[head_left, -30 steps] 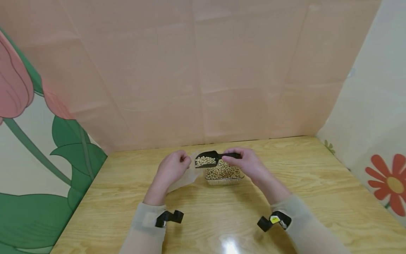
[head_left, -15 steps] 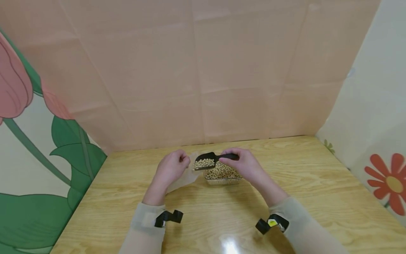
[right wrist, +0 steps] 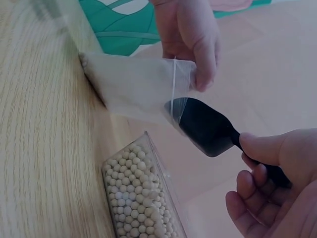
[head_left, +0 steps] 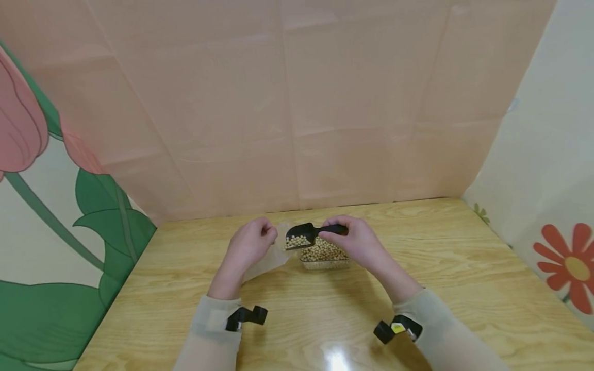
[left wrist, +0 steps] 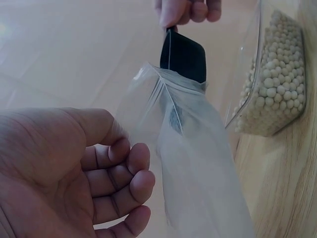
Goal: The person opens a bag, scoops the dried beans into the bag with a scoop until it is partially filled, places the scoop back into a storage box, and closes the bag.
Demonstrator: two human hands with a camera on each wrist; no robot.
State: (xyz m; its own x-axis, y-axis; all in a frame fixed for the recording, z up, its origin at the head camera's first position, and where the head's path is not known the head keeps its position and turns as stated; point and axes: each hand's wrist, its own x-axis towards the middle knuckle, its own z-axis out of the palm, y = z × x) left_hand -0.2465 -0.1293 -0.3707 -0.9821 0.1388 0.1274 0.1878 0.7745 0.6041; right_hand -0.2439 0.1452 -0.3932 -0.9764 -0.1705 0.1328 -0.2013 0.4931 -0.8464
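Between thumb and index finger, my left hand pinches the rim of a clear zip bag, which hangs with its mouth spread. Some pale content shows at the bag's bottom in the right wrist view. My right hand grips the handle of a black scoop. The scoop's front end reaches into the bag mouth, with a small heap of pale round beans in it. A clear plastic box of the same beans stands below the scoop, partly hidden by it in the head view.
The wooden table carries the box. A pinkish sheet hangs behind the table's far edge. Painted walls with flowers stand at both sides. Each wrist wears a black camera mount.
The scoop has shifted slightly left and down toward the bag mouth and tilted. Fewer beans lie in it now. My left hand has stayed nearly still with the bag.
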